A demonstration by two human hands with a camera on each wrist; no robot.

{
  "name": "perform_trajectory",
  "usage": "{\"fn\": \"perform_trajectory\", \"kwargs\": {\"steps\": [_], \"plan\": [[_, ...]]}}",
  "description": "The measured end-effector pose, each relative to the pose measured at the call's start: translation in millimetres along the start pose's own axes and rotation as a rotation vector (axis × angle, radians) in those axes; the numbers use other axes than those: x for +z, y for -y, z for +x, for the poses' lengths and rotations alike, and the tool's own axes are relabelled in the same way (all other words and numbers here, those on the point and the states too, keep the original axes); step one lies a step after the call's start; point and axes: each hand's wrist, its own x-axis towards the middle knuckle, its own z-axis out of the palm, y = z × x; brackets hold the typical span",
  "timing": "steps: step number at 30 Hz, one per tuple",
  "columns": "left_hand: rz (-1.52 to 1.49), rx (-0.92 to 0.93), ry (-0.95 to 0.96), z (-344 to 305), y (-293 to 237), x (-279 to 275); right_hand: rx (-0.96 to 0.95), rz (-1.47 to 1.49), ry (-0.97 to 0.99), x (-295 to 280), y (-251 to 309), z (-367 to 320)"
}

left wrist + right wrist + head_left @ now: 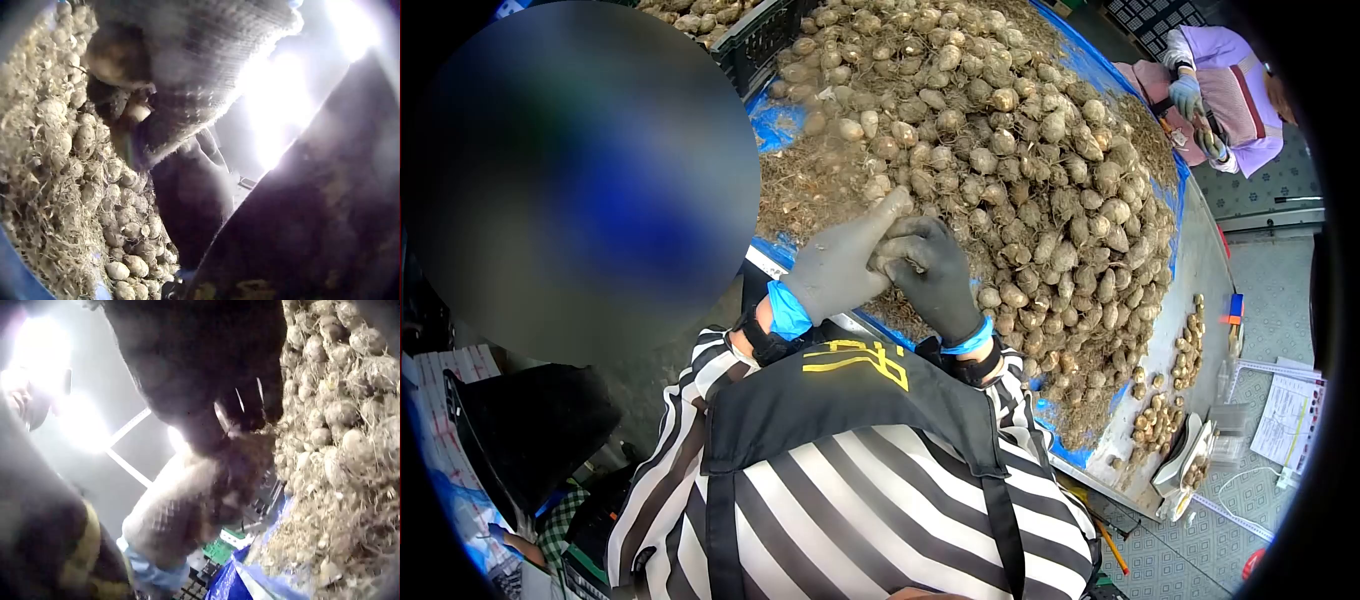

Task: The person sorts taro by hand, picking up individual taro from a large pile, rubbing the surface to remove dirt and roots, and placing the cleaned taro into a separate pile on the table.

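Both gloved hands meet over the near edge of a large heap of rooty taro corms [1020, 190]. The left hand [840, 262], in a grey knit glove, grips a small brown taro [119, 59], its thumb pointing up and away in the head view. The right hand [933, 278], in a darker glove, curls its fingers against the same taro from the other side. Fingers cover most of this taro in the head view. In the right wrist view the dark right glove [200, 369] overlaps the lit left glove [181, 506].
Blue sheeting [778, 125] lies under the heap, amid dry root scraps [800, 190]. A dark crate [765, 40] stands at the back left. Smaller corms [1160, 425] lie at right on the metal table [1145, 475]. Another gloved person [1225, 100] works across the table.
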Motion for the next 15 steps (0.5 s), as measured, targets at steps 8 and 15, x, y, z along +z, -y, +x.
{"fn": "perform_trajectory", "kwargs": {"steps": [8,15], "plan": [[-0.045,0.064,0.054,-6,6,-7,0.488,-0.036,-0.025,-14,-55,-4],[-0.024,0.1,-0.001,-6,-2,-2,0.323,0.221,0.27,-12,-24,-15]]}}
